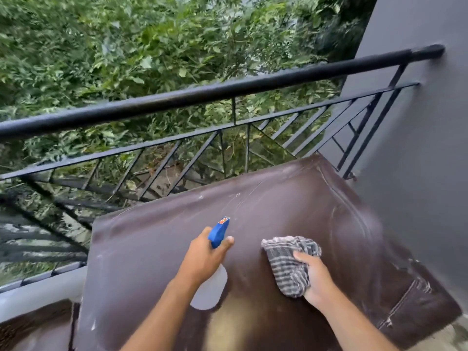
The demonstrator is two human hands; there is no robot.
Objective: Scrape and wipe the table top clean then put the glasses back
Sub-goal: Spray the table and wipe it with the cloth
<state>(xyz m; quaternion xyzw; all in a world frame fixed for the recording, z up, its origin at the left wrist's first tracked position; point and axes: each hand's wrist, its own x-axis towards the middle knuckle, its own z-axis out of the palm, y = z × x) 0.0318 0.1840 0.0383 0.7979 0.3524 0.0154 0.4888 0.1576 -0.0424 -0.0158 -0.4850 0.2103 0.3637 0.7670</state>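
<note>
Location: an outdoor balcony, probably of a home, raised above ground level. A black painted metal railing with a round top rail and diagonal bars (202, 96) encloses the outer edge and joins a smooth grey rendered wall (417, 138) on the right. Dense green tree foliage (126, 41) fills the space beyond and below the railing. A dark brown, smeared plastic table top (291, 211) stands against the railing.

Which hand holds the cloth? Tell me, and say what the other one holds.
The right hand grips the striped cloth on the brown table. The left hand holds a spray bottle with a blue head instead.
</note>
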